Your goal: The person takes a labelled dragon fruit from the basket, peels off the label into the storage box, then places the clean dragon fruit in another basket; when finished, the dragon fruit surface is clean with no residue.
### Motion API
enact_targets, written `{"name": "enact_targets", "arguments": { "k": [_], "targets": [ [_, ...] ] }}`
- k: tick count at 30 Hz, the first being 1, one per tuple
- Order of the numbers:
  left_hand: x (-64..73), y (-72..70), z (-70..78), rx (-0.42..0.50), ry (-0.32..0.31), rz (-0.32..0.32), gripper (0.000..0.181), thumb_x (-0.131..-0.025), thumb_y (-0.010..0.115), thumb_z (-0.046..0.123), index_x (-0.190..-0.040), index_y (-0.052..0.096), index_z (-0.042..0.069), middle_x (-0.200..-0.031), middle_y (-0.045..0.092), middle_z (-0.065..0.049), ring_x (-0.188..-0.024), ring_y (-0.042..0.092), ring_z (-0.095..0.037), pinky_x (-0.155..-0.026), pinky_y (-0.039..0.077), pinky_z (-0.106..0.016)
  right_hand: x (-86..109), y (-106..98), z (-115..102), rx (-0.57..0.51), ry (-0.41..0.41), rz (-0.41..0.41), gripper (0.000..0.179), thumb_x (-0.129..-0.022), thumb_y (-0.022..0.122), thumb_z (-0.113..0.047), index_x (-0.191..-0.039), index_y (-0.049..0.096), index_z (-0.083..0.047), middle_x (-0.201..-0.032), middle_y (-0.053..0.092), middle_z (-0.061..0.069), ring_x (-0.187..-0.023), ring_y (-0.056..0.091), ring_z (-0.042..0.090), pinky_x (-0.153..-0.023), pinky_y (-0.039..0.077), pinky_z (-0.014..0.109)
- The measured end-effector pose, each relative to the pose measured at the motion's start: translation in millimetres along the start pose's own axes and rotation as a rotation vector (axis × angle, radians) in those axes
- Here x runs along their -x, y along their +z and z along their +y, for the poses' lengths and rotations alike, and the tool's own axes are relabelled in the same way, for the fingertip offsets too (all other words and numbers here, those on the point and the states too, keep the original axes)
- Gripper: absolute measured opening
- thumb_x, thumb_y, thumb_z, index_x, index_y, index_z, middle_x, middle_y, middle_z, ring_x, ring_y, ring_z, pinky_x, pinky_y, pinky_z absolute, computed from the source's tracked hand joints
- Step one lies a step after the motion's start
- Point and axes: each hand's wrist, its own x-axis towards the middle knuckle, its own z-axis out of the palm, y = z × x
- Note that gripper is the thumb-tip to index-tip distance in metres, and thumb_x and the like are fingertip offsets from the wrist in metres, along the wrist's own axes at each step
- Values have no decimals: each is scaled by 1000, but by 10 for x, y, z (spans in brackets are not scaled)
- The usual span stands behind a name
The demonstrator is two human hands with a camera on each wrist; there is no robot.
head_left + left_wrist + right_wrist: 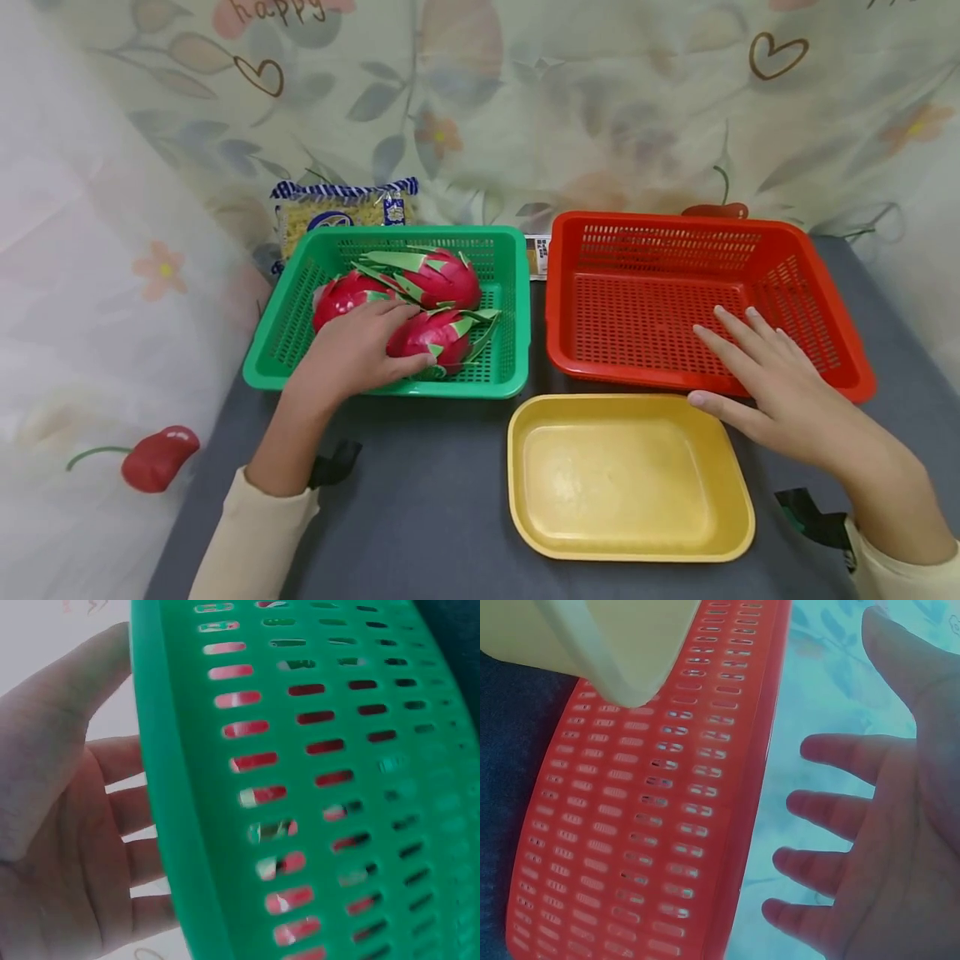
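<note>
Three pink dragon fruits with green scales lie in a green slotted basket (pixel 519 325) at the left: a back one (pixel 453 283), a left one (pixel 339 302) and a front one (pixel 442 340). My left hand (pixel 360 346) reaches over the basket's front rim, thumb and fingers spread beside the front fruit. In the left wrist view its palm (pixel 67 817) faces the basket wall, its fingertips hidden behind the rim. My right hand (pixel 780 392) hovers with straight, spread fingers over the front right of a red slotted basket (pixel 637 312). Nothing is in its palm (pixel 892 847).
A shallow yellow tray (pixel 630 487) sits in front of the red basket on the dark grey table (pixel 420 500). Behind the green basket stands a clear bag of pasta (pixel 300 218) with blue ends. A printed floral cloth (pixel 525 108) hangs along the back.
</note>
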Motion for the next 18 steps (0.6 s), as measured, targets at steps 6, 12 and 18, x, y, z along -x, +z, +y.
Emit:
{"name": "enact_targets", "arguments": {
  "k": [6, 12, 18],
  "targets": [
    [-209, 6, 72, 0, -5, -77, 74, -82, 77, 52, -140, 57, 11, -125, 65, -12, -108, 62, -30, -85, 55, -50, -50, 4, -35, 3, -23, 12, 83, -90, 74, -41, -157, 33, -11, -165, 14, 16, -151, -5, 37, -118, -6, 56],
    [-399, 46, 156, -31, -62, -176, 78, -77, 78, 60, -132, 58, 9, -116, 66, -10, -101, 62, -27, -83, 55, -49, -108, 34, -102, 1, -50, 9, 80, -91, 73, -42, -156, 36, -14, -164, 20, 16, -151, -3, 38, -119, -5, 54],
    [-520, 84, 213, -102, -121, -264, 87, -74, 77, 65, -133, 55, 5, -115, 65, -13, -101, 62, -29, -82, 55, -50, -131, 71, -153, -3, -53, 1, 79, -91, 72, -44, -156, 37, -16, -164, 21, 15, -152, -1, 37, -119, -3, 55]
  ]
}}
